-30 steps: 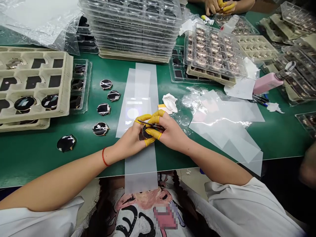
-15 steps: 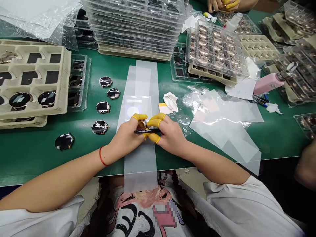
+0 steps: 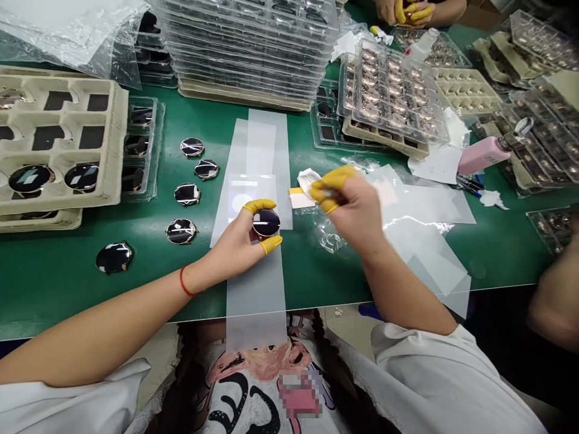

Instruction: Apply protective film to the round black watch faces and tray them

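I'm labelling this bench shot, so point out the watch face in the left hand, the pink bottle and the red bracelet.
Watch face [image 3: 266, 223]: head view, middle of its dark front.
Pink bottle [image 3: 484, 157]: head view, middle of its body.
Red bracelet [image 3: 181, 281]: head view, on the band itself.

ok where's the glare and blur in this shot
Head view: bright streaks on the held disc and across the films at right; head view: right hand is blurred, left hand looks sharper; head view, bottom: a pixelated patch hides part of the shirt.
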Demonstrator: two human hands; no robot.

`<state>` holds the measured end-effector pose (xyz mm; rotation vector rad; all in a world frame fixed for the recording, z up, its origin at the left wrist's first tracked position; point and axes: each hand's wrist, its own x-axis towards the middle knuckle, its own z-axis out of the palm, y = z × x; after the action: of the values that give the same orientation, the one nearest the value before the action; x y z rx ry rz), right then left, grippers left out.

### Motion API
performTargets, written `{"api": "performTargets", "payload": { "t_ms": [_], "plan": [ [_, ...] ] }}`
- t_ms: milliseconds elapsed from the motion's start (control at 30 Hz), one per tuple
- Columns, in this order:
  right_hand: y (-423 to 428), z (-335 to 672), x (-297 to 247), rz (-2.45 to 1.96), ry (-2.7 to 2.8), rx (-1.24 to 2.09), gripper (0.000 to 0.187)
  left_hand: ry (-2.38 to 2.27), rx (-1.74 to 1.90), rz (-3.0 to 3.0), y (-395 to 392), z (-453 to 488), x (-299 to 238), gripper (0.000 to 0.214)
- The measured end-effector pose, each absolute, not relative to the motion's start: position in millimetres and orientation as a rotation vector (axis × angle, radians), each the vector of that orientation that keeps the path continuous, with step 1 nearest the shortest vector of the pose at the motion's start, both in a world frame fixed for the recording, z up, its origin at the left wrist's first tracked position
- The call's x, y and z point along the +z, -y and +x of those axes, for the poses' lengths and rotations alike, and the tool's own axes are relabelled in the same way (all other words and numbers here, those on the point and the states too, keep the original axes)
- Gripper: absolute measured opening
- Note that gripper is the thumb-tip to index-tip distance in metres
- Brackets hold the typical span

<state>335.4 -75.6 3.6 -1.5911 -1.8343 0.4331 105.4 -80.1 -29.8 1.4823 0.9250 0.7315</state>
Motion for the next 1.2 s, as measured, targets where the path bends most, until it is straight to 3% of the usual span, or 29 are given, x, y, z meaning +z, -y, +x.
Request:
{"api": "performTargets", "payload": {
  "t_ms": [67,167,267,433,567,667,733,833,1000,1200],
  "plan": [
    [66,367,7,-1.968,1.783,0.293,0.009,-0.911,0.656,1.296,77,102,-22,0.054],
    [53,396,5,-2.098,1.85,0.486,0.024,-0.894,0.607,1.196,73,98,-17,0.055],
    [37,393,-8,-2.002,1.833,0.539,0.029,-0.876,0.679,1.306,74,96,-21,0.054],
    [14,363,-36,-1.901,1.768,0.37,0.02,-0.839,0.764,1.415,78,97,-26,0.05],
    [43,338,-24,-1.659,1.739,0.321,0.014,-0.866,0.761,1.428,77,97,-25,0.047],
    [83,308,-9,-1.256,2.062,0.305,0.014,-0.883,0.726,1.473,76,97,-25,0.052],
    [99,290,-7,-1.101,2.28,0.208,0.023,-0.883,0.693,1.57,76,97,-24,0.047],
    [98,281,-13,-1.128,2.295,0.166,0.029,-0.864,0.691,1.66,78,99,-21,0.035],
    [92,291,-19,-1.042,2.076,0.108,0.027,-0.889,0.778,1.511,79,100,-19,0.049],
    [99,285,-24,-1.154,2.298,0.16,0.03,-0.823,0.668,1.645,72,93,-22,0.045]
  ]
}}
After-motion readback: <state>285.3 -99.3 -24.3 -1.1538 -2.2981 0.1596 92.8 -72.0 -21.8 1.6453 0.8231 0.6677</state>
